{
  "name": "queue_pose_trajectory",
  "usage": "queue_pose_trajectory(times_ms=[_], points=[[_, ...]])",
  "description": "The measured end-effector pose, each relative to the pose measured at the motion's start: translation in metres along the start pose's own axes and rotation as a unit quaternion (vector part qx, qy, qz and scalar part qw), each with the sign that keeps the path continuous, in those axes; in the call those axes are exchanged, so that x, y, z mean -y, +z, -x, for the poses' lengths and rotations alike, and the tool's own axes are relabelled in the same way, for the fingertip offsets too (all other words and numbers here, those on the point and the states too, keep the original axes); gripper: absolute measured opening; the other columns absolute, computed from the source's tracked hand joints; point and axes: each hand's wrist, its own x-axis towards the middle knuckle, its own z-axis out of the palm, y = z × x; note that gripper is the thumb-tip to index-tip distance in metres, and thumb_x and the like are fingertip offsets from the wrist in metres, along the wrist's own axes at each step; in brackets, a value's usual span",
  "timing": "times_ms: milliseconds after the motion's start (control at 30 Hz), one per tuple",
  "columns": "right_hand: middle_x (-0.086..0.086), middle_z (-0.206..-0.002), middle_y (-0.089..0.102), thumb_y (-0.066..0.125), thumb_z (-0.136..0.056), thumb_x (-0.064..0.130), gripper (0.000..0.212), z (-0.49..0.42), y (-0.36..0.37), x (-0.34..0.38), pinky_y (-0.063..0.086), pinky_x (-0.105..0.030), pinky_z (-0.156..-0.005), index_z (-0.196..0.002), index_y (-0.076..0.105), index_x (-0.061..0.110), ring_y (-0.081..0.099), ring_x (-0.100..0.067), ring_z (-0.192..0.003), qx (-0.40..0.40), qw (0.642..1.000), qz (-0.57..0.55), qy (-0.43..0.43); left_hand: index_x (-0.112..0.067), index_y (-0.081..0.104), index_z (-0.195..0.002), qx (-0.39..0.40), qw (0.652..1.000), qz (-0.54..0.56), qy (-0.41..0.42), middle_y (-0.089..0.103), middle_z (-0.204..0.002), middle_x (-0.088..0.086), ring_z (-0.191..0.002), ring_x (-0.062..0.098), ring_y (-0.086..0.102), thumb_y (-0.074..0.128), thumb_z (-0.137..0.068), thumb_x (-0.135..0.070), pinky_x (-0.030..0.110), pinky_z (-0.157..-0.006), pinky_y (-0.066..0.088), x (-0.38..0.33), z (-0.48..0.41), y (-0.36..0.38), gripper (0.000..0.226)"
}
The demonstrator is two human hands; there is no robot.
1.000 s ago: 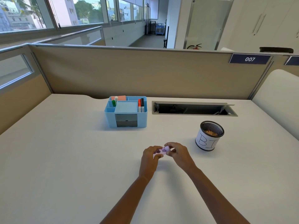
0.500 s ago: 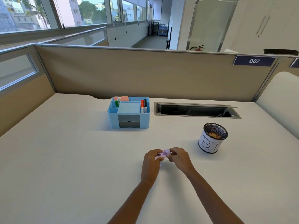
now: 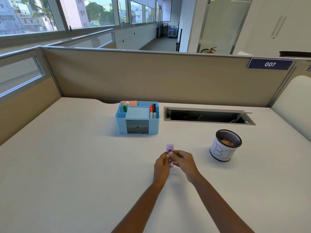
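A small purple plastic object [image 3: 169, 148], roughly cylindrical, stands upright between my two hands just above the white desk [image 3: 67, 165]. My left hand [image 3: 161, 167] pinches its lower part from the left. From the right, my right hand [image 3: 184, 163] pinches it with thumb and fingertips. Its round top sticks out above my fingers; the lower half is mostly hidden by them.
A light blue desk organiser [image 3: 137, 117] with markers, a glue stick and note paper stands at the desk's middle back. A black mesh cup [image 3: 225, 145] with a white label sits to the right. A cable slot [image 3: 208, 116] is open near the beige partition [image 3: 151, 76].
The purple object lay sideways between my fingers before; now it is turned upright with its top pointing away from me. Both hands stayed in the same spot on the desk.
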Motion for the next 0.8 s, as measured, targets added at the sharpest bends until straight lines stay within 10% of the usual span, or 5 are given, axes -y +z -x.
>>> queue_pose_trajectory(times_ms=[200,400,800], points=[[-0.014,-0.1,0.068,0.061,-0.084,0.018,0.024,-0.018,0.004,0.012,0.047,-0.03,-0.079,-0.103,0.064,0.002,0.06,-0.023,-0.088,0.025,0.988,0.144,-0.057,-0.003,0.048,-0.123,0.036,0.992,-0.12,-0.026,0.055,-0.129,0.017,-0.114,0.031,0.054,0.032,-0.098,-0.02,0.034,-0.1,0.041,0.002,-0.01,-0.019,0.034],[-0.017,-0.11,0.065,0.057,-0.087,0.027,0.033,-0.05,0.035,0.055,0.04,-0.024,-0.076,-0.108,0.059,0.002,0.059,-0.026,-0.096,-0.028,0.923,0.318,-0.217,-0.009,0.017,-0.141,0.006,0.866,-0.498,0.049,0.018,-0.154,0.013,-0.143,0.028,0.014,0.029,-0.098,-0.029,0.039,-0.117,0.015,0.013,-0.031,-0.055,0.049],[-0.017,-0.122,0.054,0.05,-0.091,0.018,0.03,-0.112,0.097,0.099,0.049,-0.035,-0.087,-0.118,0.049,0.004,0.051,-0.027,-0.109,-0.056,0.824,0.479,-0.298,-0.008,0.004,-0.142,-0.023,0.792,-0.607,0.062,0.004,-0.155,0.016,-0.144,0.031,0.002,0.021,-0.097,-0.037,0.04,-0.118,0.005,0.017,-0.059,-0.104,0.056]])
